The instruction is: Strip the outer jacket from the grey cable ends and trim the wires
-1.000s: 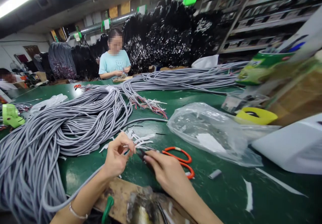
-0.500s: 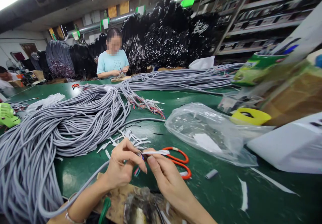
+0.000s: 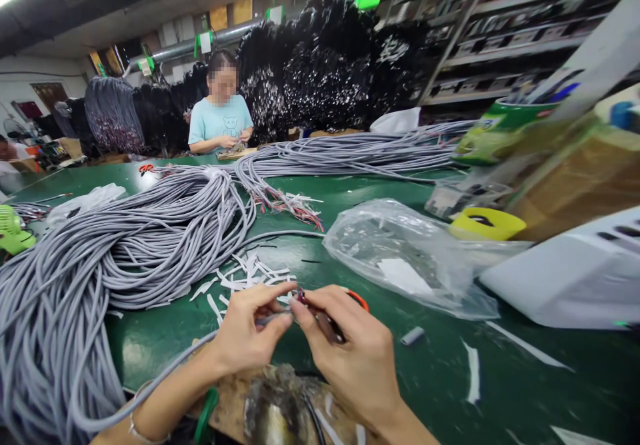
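A single grey cable (image 3: 175,364) runs along my left forearm up to my left hand (image 3: 250,328), whose thumb and fingers pinch it close to its end. Right beside it, my right hand (image 3: 353,338) has its fingers closed on the small dark reddish wire ends (image 3: 301,294) at the cable's tip. Something dark shows between my right fingers, too hidden to name. Behind my right hand an orange scissor handle (image 3: 359,300) shows in part. White paper strips (image 3: 257,272) lie scattered beyond my left hand.
Grey cable bundles (image 3: 165,245) cover the left of the green table (image 3: 280,248). To the right are a clear plastic bag (image 3: 380,252), a yellow tape ring (image 3: 487,224) and a green container (image 3: 505,132). A wooden board (image 3: 235,405) lies below my hands. A person (image 3: 221,122) sits across the table.
My right hand has turned and closed over the wire ends, covering most of the scissors. The white strip at its fingertips no longer shows. My left fingers now point toward the cable tip.
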Tool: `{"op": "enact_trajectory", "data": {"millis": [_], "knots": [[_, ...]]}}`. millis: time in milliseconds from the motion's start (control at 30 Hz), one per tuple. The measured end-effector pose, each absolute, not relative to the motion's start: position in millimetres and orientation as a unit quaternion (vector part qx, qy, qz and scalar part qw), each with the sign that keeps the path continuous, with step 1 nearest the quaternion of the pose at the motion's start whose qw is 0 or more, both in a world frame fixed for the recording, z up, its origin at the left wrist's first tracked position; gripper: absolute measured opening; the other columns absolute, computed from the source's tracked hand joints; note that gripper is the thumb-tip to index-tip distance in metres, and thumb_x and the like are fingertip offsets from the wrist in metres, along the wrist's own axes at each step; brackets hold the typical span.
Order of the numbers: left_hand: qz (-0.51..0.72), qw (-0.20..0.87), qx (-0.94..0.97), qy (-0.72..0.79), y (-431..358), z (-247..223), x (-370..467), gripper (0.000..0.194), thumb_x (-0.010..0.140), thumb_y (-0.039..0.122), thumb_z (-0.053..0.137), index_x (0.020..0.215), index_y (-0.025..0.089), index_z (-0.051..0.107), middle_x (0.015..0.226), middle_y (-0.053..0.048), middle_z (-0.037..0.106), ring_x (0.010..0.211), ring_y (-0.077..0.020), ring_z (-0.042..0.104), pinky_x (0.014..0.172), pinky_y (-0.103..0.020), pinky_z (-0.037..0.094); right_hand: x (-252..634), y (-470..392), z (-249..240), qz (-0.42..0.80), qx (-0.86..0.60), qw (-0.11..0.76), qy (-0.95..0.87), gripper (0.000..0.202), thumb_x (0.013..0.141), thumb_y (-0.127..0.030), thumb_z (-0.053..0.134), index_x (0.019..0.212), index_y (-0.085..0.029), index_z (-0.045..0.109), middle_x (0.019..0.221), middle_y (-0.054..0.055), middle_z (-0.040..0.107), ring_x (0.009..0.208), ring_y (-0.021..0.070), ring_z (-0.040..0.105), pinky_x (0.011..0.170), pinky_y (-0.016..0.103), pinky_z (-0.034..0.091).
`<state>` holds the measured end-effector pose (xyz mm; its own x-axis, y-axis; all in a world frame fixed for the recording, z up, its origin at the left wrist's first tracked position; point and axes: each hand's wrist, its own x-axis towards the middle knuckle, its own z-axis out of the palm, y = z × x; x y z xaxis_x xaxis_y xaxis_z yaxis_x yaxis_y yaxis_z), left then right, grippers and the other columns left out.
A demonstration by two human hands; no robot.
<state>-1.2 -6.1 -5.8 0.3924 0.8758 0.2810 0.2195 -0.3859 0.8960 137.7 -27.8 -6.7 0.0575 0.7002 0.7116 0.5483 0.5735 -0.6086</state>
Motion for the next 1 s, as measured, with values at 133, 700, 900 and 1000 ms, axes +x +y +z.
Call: {"op": "enact_trajectory", "data": {"millis": [133,700,900,1000], "knots": [[0.407,0.468,0.683,0.388,-4.0,-9.7,1.9,0.042,0.071,0.035,0.062,0.108,0.015,0.062,0.079,-0.008,0.065,0.071,-0.0169,0.055,0.064,-0.027,0.046,137.4,-26.4,-5.5,0.078,-0.451,0.567,-0.685,0.017,0.081,-0.018,0.05,0.064,-0.019,0.054,0.056,0.0,0.053,0.049,0.0111,0.047,0.047,0.022,0.038],[0.524,0.586,0.462,0.411,4.9,-8.5,3.6,0.041,0.062,0.051,0.064,0.061,0.011,0.056,0.044,0.002,0.054,0.028,-0.0041,0.039,0.027,-0.015,0.024,136.7,-14.5,-9.0,0.358,-0.481,0.497,-0.628,0.026,0.073,-0.035,0.051,0.059,-0.016,0.061,0.052,0.001,0.054,0.048,0.0125,0.046,0.044,0.023,0.036],[0.478,0.523,0.519,0.477,14.0,-8.0,-0.4,0.033,0.067,0.044,0.062,0.067,0.012,0.055,0.05,0.001,0.058,0.032,-0.0038,0.042,0.032,-0.014,0.03,160.8,-10.9,-8.0,0.285,-0.552,0.217,-0.753,0.025,0.074,-0.034,0.056,0.086,-0.014,0.063,0.077,0.006,0.063,0.071,0.0198,0.057,0.065,0.029,0.044],[0.437,0.449,0.581,0.519,17.2,-10.3,-4.6,0.024,0.067,0.033,0.063,0.073,0.01,0.063,0.056,-0.001,0.061,0.044,-0.0077,0.052,0.044,-0.017,0.041,167.9,-7.9,-11.9,0.204,-0.554,0.113,-0.799,0.028,0.076,-0.025,0.055,0.101,-0.014,0.061,0.101,0.011,0.062,0.098,0.023,0.054,0.084,0.031,0.04]]}}
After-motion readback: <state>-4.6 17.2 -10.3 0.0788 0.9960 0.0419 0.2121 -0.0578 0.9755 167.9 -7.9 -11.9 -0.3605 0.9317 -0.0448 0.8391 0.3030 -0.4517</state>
